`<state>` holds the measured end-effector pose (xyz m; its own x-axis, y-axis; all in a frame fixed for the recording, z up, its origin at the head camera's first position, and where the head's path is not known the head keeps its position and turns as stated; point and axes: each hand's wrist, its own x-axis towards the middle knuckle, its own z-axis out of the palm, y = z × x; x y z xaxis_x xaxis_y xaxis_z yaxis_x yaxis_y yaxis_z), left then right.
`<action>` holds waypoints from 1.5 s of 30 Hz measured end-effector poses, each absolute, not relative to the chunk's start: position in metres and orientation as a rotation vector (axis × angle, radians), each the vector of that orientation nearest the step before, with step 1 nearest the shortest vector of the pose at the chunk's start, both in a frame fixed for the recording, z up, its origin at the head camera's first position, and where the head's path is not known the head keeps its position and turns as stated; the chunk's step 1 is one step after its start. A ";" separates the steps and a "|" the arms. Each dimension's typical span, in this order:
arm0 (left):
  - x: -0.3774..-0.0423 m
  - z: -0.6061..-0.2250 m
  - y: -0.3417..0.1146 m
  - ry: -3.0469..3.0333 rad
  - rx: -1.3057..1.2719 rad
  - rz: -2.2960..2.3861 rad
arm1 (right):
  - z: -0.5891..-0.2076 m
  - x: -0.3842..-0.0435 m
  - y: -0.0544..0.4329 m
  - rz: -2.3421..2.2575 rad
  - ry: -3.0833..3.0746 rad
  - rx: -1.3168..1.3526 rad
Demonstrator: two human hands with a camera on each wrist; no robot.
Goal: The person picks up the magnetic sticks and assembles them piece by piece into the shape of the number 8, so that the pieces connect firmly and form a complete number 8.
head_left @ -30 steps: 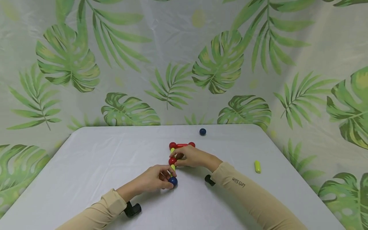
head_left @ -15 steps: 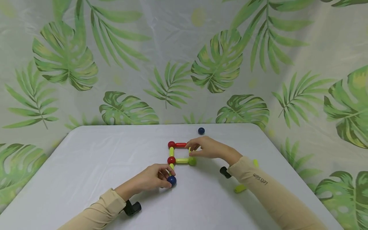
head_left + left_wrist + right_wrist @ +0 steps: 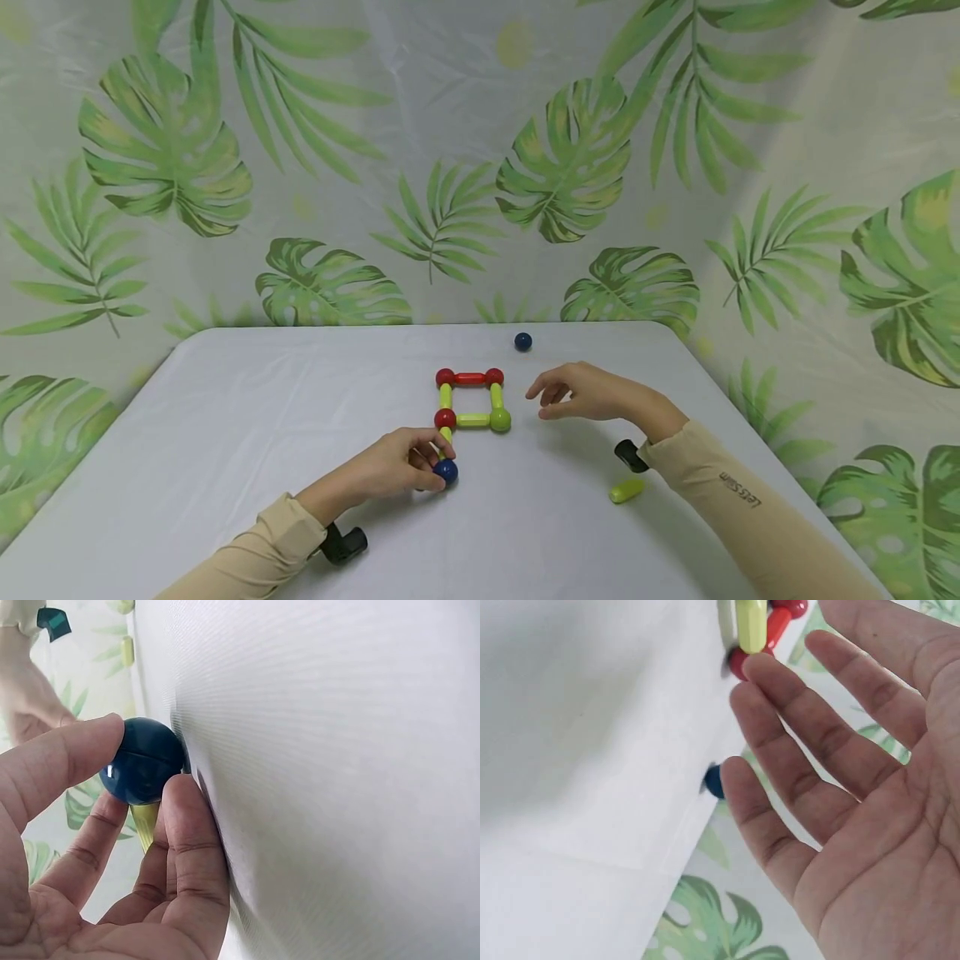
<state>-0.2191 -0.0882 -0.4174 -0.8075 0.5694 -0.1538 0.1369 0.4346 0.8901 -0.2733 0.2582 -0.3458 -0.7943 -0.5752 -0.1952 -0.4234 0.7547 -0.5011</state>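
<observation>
My left hand (image 3: 401,467) pinches a dark blue ball (image 3: 446,472) between thumb and fingers, close over the table. From that ball a yellow-green rod (image 3: 446,435) runs back to a red ball (image 3: 446,419). This ball is one corner of a square of rods and balls: a red rod (image 3: 470,378) along the back, yellow-green rods on the other sides, red balls at two more corners and a lime green ball (image 3: 500,420) at the near right. My right hand (image 3: 592,392) hovers to the right of the square, fingers loosely bent, holding nothing.
A loose yellow-green rod (image 3: 627,490) lies on the white table (image 3: 262,400) in front of my right forearm. Near the back edge sits another dark blue ball (image 3: 522,342). A leaf-patterned cloth (image 3: 442,208) hangs behind the table.
My right hand has moved off the square and away to the right, uncovering its right side and the lime green ball. The left hand stays at the blue ball.
</observation>
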 end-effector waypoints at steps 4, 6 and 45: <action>-0.219 -0.417 -0.089 2.250 0.594 1.349 | -0.344 -0.262 0.272 -0.616 2.607 -0.741; -0.219 -0.418 -0.089 2.249 0.593 1.351 | -0.344 -0.255 0.279 -0.596 2.607 -0.735; -0.218 -0.420 -0.089 2.235 0.563 1.375 | -0.382 -0.183 0.382 -0.977 2.403 -0.537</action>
